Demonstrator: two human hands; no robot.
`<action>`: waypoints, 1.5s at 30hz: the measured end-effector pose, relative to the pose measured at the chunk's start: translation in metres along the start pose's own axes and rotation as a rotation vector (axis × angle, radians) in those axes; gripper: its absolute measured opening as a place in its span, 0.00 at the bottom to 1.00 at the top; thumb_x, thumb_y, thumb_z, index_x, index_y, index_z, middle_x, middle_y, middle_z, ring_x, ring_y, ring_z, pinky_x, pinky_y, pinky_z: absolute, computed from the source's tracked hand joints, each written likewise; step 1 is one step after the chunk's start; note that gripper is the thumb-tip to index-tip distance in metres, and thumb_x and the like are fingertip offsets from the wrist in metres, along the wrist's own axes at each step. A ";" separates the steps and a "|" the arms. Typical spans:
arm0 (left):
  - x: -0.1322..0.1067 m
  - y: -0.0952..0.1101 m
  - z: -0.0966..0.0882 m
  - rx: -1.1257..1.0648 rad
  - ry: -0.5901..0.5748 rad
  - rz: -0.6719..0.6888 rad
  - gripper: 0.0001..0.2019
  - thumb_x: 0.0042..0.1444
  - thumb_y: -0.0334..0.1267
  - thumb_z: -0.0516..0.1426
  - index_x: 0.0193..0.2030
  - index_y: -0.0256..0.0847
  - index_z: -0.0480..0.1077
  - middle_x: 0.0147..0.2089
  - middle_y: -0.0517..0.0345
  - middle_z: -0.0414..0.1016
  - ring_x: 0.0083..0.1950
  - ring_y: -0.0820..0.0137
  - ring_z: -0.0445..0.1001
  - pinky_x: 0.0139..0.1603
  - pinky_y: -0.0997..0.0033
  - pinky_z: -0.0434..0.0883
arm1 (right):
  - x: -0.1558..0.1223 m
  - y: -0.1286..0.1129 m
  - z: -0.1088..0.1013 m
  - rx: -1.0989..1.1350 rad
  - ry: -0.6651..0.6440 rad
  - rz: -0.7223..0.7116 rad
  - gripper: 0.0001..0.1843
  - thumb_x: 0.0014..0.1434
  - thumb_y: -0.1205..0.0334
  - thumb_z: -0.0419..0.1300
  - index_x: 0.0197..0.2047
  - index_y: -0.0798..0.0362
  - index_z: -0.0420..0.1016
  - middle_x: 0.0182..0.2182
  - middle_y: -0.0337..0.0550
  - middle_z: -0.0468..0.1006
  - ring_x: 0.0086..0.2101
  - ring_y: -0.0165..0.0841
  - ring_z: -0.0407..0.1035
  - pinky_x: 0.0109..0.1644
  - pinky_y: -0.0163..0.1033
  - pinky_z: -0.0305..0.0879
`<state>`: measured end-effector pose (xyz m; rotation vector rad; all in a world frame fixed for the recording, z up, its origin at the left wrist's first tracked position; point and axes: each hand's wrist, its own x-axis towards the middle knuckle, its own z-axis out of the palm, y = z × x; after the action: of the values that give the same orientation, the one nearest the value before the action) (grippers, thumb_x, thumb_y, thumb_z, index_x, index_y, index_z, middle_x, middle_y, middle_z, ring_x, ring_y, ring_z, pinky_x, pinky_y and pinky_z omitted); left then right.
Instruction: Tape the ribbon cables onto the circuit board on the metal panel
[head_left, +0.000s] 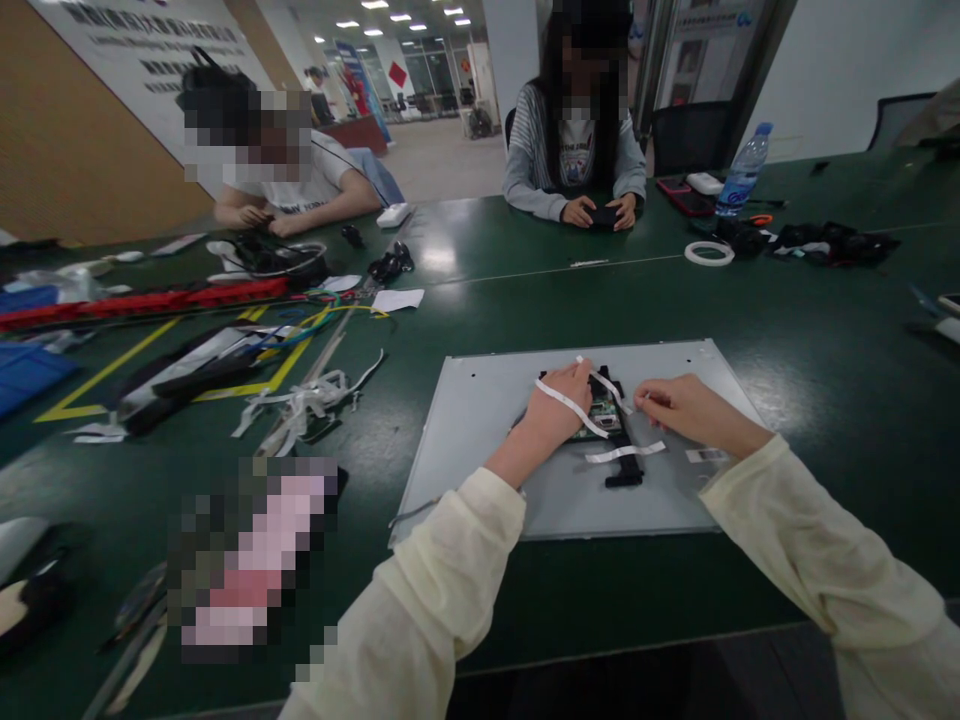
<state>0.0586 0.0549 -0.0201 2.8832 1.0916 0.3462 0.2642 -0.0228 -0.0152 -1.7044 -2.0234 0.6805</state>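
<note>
A grey metal panel (487, 420) lies flat on the dark green table in front of me. At its middle sits a small green circuit board (604, 415) with black strips and white flat ribbon cables (626, 452) running over it. My left hand (559, 405) rests on the board's left side, fingers curled down, with a white ribbon draped across its back. My right hand (679, 405) is just right of the board, fingers pinched on the end of a white ribbon. Both arms wear cream sleeves.
Two seated people work across the table. Tangled wires, white ribbons (304, 400) and red bars (142, 300) lie at the left inside yellow floor-tape lines. A tape roll (709, 253), a water bottle (742, 170) and black parts sit at the far right.
</note>
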 end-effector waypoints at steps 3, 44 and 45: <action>0.000 0.000 0.000 0.001 -0.005 -0.011 0.15 0.59 0.28 0.47 0.53 0.34 0.59 0.46 0.44 0.74 0.49 0.63 0.74 0.50 0.64 0.69 | -0.001 -0.003 -0.001 -0.019 -0.015 0.005 0.12 0.60 0.59 0.50 0.34 0.51 0.74 0.21 0.37 0.75 0.23 0.29 0.68 0.29 0.33 0.57; 0.000 -0.006 0.008 0.004 -0.001 0.075 0.18 0.62 0.29 0.46 0.57 0.32 0.63 0.60 0.47 0.68 0.63 0.65 0.64 0.63 0.64 0.61 | -0.011 -0.016 -0.016 0.133 -0.415 -0.132 0.11 0.51 0.58 0.61 0.38 0.52 0.77 0.41 0.43 0.72 0.39 0.33 0.67 0.42 0.38 0.61; 0.000 -0.005 0.007 0.011 -0.002 0.065 0.18 0.62 0.29 0.46 0.59 0.32 0.62 0.60 0.46 0.68 0.63 0.64 0.64 0.63 0.64 0.62 | -0.011 -0.016 -0.016 0.135 -0.416 -0.130 0.11 0.50 0.58 0.61 0.37 0.52 0.77 0.41 0.43 0.72 0.38 0.32 0.67 0.42 0.37 0.61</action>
<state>0.0570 0.0585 -0.0271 2.9331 1.0047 0.3408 0.2629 -0.0340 0.0077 -1.4277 -2.2735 1.1762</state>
